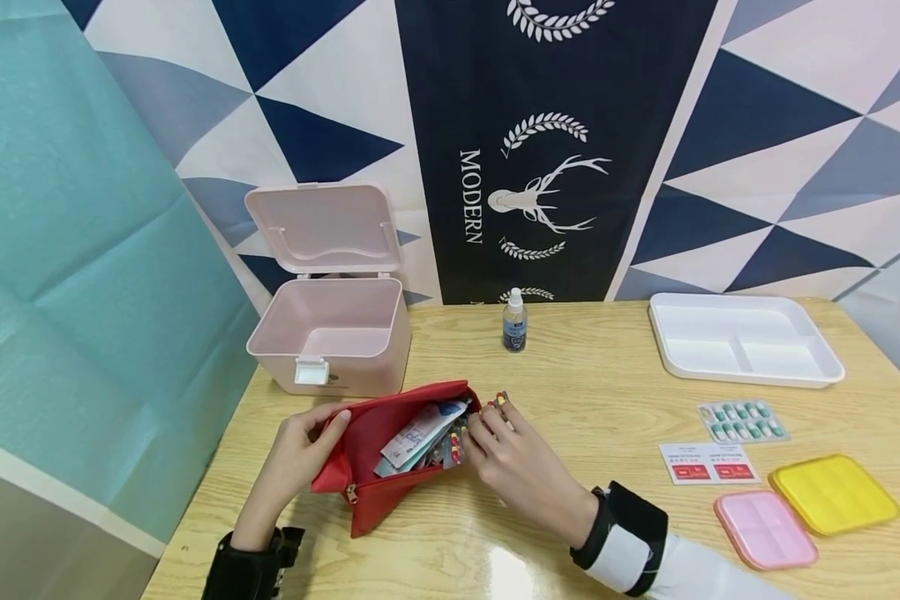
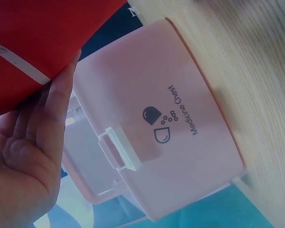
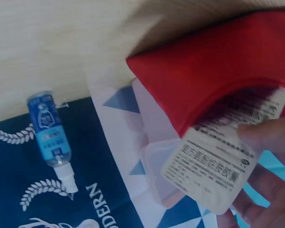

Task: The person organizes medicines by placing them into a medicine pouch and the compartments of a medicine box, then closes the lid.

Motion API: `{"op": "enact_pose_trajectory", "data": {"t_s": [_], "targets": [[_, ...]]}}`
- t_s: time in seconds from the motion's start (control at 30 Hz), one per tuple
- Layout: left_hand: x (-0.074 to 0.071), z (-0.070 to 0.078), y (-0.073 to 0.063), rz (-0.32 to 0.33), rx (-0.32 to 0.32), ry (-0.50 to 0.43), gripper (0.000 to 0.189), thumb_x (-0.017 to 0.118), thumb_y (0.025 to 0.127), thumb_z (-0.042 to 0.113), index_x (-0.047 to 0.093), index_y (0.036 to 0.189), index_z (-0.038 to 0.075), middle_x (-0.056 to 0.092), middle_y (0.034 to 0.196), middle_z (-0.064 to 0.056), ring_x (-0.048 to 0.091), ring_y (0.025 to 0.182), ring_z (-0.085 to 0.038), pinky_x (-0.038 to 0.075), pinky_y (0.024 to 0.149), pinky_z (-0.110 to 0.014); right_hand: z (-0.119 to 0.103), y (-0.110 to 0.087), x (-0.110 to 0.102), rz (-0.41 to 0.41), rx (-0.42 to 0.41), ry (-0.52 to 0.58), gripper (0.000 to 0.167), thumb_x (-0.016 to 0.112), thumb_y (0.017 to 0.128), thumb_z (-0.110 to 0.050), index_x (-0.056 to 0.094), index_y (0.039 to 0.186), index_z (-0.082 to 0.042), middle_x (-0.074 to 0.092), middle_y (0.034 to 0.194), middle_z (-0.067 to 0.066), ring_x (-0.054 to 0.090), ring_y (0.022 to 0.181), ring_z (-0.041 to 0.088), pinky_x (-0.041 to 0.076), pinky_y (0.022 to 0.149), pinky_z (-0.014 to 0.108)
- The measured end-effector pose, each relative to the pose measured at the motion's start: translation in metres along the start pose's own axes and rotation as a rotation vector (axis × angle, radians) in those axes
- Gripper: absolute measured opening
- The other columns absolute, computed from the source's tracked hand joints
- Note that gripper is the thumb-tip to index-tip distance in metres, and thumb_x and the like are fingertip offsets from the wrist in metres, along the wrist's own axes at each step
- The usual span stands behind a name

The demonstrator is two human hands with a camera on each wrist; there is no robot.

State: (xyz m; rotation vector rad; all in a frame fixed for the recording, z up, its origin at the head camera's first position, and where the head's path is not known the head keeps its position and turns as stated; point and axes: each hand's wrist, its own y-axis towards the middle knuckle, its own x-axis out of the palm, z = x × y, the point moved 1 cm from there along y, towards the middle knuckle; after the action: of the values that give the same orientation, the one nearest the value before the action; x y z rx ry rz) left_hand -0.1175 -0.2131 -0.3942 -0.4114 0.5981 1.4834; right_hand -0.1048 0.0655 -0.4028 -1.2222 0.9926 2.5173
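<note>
My left hand (image 1: pixel 296 458) grips the left end of an unzipped red pouch (image 1: pixel 382 507), its thumb over the rim. Inside the pouch lie packets with white and blue print (image 1: pixel 420 437). At the pouch's right end, my right hand (image 1: pixel 528 475) pinches a capsule blister pack (image 3: pixel 209 171). In the right wrist view the pack's printed foil back faces the camera, partly inside the pouch mouth, with the thumb laid on it. Red and yellow capsules (image 1: pixel 455 447) show beside the right fingers in the head view.
An open pink medicine chest (image 1: pixel 367 358) stands behind the pouch. A spray bottle (image 1: pixel 515 323) stands at the back. To the right lie a white divided tray (image 1: pixel 750 377), a green-capsule blister pack (image 1: pixel 742 422), a red-and-white packet (image 1: pixel 708 463), a yellow case (image 1: pixel 832 496) and a pink case (image 1: pixel 767 531).
</note>
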Motion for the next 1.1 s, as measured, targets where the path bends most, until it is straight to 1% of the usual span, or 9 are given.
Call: {"op": "enact_pose_trajectory", "data": {"t_s": [0.1,0.2,0.47,0.53,0.67,0.73,0.8,0.97,1.1], "targets": [[0.000,0.000,0.000,-0.001,-0.001,0.000,0.027,0.057,0.090,0.021,0.065,0.111,0.006,0.068,0.094,-0.011,0.059,0.071,-0.010,0.050,0.062,-0.019,0.000,0.007,-0.001,-0.054,-0.007,-0.018,0.048,0.022,0.094,-0.004,0.069,0.090,-0.009,0.063,0.093,0.009,0.053,0.090,0.026,0.044,0.087,0.041],[0.000,0.000,0.001,0.000,-0.002,0.003,0.027,0.057,0.091,0.021,0.065,0.111,0.006,0.068,0.094,-0.011,0.058,0.070,-0.010,0.050,0.062,-0.018,0.000,0.013,-0.002,-0.080,0.002,-0.019,0.046,0.024,0.093,-0.004,0.070,0.088,-0.010,0.062,0.092,0.010,0.051,0.090,0.026,0.043,0.088,0.042],[-0.001,0.001,0.001,-0.005,-0.002,0.002,0.026,0.057,0.090,0.020,0.065,0.111,0.006,0.068,0.094,-0.011,0.058,0.071,-0.011,0.050,0.062,-0.018,-0.001,0.022,-0.004,-0.099,0.033,-0.023,0.041,0.029,0.092,-0.008,0.069,0.085,-0.010,0.059,0.088,0.010,0.049,0.087,0.026,0.041,0.085,0.042],[-0.001,0.001,0.001,-0.006,-0.001,-0.001,0.026,0.057,0.090,0.020,0.065,0.111,0.006,0.068,0.094,-0.011,0.059,0.071,-0.011,0.050,0.062,-0.018,-0.001,0.022,-0.004,-0.107,0.030,-0.029,0.037,0.033,0.091,-0.009,0.069,0.084,-0.010,0.059,0.088,0.010,0.048,0.085,0.026,0.041,0.083,0.041],[-0.002,0.000,0.002,-0.005,0.012,0.000,0.026,0.057,0.090,0.020,0.065,0.111,0.005,0.068,0.094,-0.011,0.059,0.071,-0.011,0.050,0.062,-0.019,-0.004,0.023,-0.003,-0.119,0.007,-0.037,0.023,0.049,0.088,-0.012,0.070,0.080,-0.011,0.059,0.087,0.008,0.047,0.084,0.024,0.040,0.080,0.038],[-0.002,0.000,0.002,-0.003,0.020,0.002,0.026,0.057,0.090,0.019,0.065,0.110,0.005,0.068,0.093,-0.011,0.059,0.071,-0.011,0.050,0.062,-0.019,-0.007,0.023,-0.002,-0.119,-0.010,-0.036,0.019,0.053,0.086,-0.013,0.070,0.079,-0.011,0.059,0.087,0.007,0.047,0.084,0.023,0.040,0.079,0.036],[-0.002,0.000,0.002,0.000,0.029,0.006,0.026,0.057,0.090,0.019,0.065,0.110,0.005,0.068,0.093,-0.011,0.058,0.070,-0.010,0.050,0.062,-0.019,-0.010,0.024,0.001,-0.115,-0.026,-0.038,0.020,0.051,0.087,-0.014,0.070,0.080,-0.012,0.058,0.086,0.006,0.047,0.084,0.023,0.039,0.077,0.035],[-0.001,0.000,0.001,0.004,0.037,0.010,0.025,0.058,0.090,0.018,0.066,0.109,0.004,0.068,0.092,-0.010,0.058,0.069,-0.009,0.050,0.061,-0.019,-0.017,0.026,0.007,-0.097,-0.044,-0.015,0.035,0.035,0.092,-0.015,0.070,0.083,-0.012,0.055,0.083,0.004,0.045,0.081,0.022,0.037,0.075,0.035],[0.000,-0.001,0.001,0.005,0.029,0.008,0.026,0.057,0.090,0.019,0.065,0.110,0.005,0.068,0.093,-0.011,0.058,0.070,-0.010,0.050,0.062,-0.019,-0.019,0.027,0.008,-0.099,-0.038,0.012,0.039,0.032,0.093,-0.016,0.070,0.089,-0.015,0.056,0.084,0.003,0.045,0.081,0.022,0.037,0.075,0.035]]}}
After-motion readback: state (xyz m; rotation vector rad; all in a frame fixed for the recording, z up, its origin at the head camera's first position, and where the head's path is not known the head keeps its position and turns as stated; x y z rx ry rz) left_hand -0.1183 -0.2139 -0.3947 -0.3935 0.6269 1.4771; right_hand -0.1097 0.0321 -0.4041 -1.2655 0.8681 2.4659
